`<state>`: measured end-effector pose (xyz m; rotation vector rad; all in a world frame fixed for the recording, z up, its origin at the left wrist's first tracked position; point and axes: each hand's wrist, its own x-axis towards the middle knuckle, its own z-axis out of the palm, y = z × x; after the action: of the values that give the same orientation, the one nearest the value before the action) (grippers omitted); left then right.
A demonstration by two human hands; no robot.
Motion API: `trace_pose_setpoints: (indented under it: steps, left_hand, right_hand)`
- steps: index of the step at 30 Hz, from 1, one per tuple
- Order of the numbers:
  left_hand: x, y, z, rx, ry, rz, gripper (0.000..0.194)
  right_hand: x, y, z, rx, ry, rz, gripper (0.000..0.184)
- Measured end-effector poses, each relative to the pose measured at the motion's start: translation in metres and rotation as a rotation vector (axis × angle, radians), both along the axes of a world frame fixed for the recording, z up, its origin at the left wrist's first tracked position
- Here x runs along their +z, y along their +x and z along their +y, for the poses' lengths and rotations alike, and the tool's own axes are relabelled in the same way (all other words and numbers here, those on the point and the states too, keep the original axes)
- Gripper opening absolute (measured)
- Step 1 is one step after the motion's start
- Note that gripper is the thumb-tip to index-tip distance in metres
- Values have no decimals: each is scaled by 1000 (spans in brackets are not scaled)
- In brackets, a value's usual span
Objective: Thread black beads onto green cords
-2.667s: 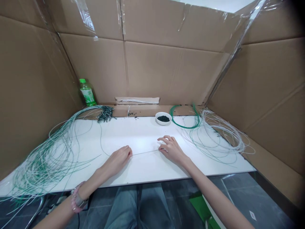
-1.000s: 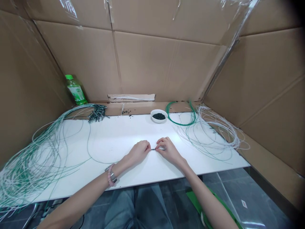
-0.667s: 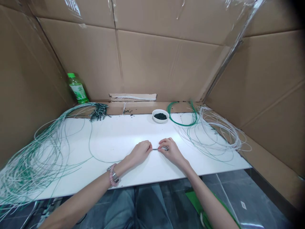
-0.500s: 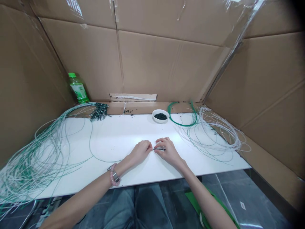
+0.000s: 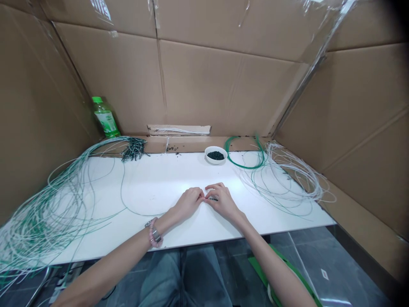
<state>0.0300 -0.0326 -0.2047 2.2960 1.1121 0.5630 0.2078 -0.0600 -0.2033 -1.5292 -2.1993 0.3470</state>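
My left hand (image 5: 188,203) is closed in a pinch over the middle of the white table, its fingertips on a thin green cord (image 5: 123,187). This cord loops across the table on the left and runs under my left wrist. Thumb and forefinger of my right hand (image 5: 223,201) are pinched against the left fingertips. A short row of small dark beads (image 5: 213,199) on the cord shows inside the curve of the right fingers. The exact grip point is hidden between the fingertips. Beyond the hands stands a white bowl (image 5: 207,158) of small dark beads.
Tangled green and white cords (image 5: 41,230) cover the left side, their dark beaded ends (image 5: 134,149) bunched at the back. A green coil (image 5: 246,167) and white cords (image 5: 306,179) lie right. A green bottle (image 5: 107,120) stands back left. Cardboard walls (image 5: 204,89) enclose the table.
From far apart on the bare cord, my hands came together, the left moving right. In the last half second my right hand slid slightly left until the fingertips met, covering the gap.
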Motion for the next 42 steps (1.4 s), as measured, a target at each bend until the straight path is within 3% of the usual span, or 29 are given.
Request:
trace_pose_setpoints:
  steps: [6,12,16,24,36,42]
  left_hand:
    - [-1,1,0,-1,12,16,17]
    - [1,1,0,10,3,15,17]
    - [6,0,-1,4,-8,24,16]
    - [10,4,-2,10,20,40,16]
    - [12,6,-4,-11,18,73,19]
    - [11,5,-3,-31,37,92,21]
  right_hand:
    - [4,3,-3,-33,24,65,23]
    - [11,55,-29,-146,95,214,30]
    - [3,76,-52,-202,37,244,23]
    - [-16,61,-44,-236,-25,270,22]
    - [-13,55,-31,-165,-63,211,21]
    - [-10,49,-27,-198,-30,125,22]
